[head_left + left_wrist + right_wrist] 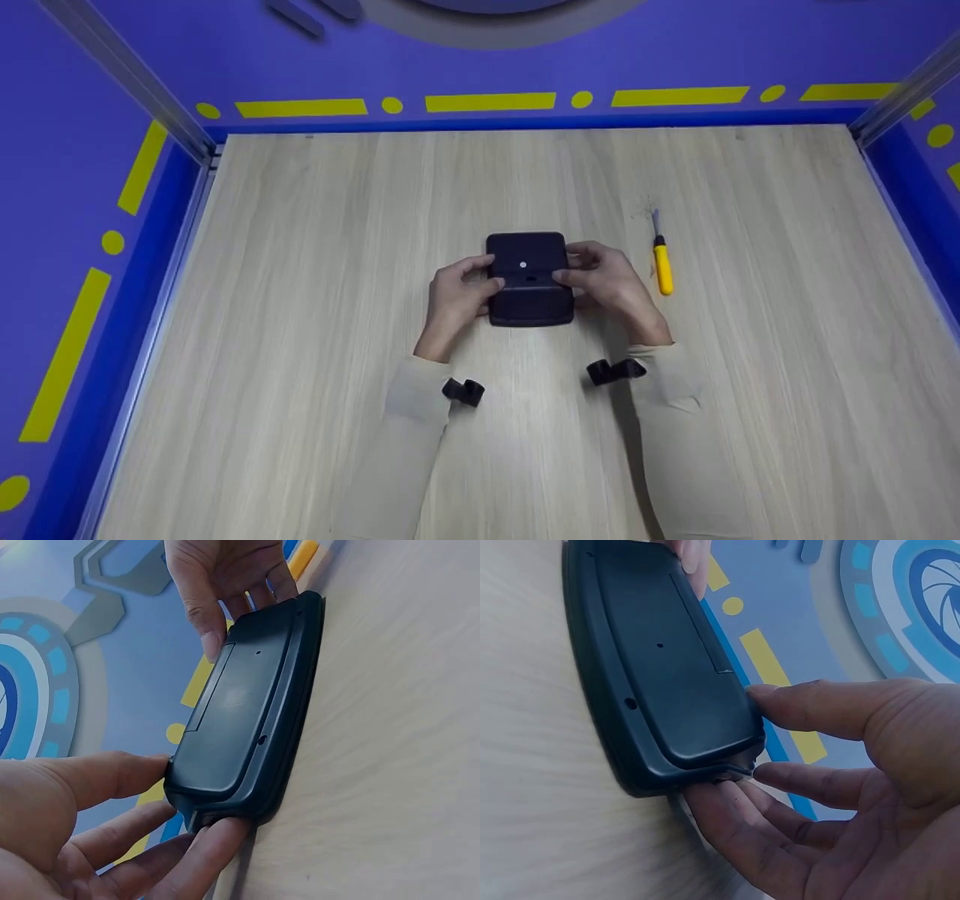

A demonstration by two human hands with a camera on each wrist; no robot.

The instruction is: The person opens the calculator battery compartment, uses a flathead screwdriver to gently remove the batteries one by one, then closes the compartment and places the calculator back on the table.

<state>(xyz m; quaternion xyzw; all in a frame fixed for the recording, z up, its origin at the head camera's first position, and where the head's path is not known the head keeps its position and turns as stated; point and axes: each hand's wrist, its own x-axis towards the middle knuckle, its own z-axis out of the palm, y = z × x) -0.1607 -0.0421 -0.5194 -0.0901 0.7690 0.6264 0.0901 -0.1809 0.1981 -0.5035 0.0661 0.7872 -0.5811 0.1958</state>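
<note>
A flat black plastic device (531, 304) with rounded corners is between my two hands at mid-table. It has a raised back part, a white dot and small holes in its face; in the left wrist view a rectangular panel seam marks the device (240, 694). My left hand (456, 300) grips its left edge, thumb on the face and fingers along the side and underneath. On the opposite edge, my right hand (611, 283) pinches it between thumb and fingers. From the right wrist view, the right fingers (739, 829) curl under the lower corner of the device (682, 690). Its underside is hidden.
Right of the right hand lies a screwdriver (663, 268) with a yellow handle, tip pointing away, beside some small dark bits (643, 208). The wood-grain table (300, 300) is bounded by blue walls (480, 71) with yellow marks at the back and sides.
</note>
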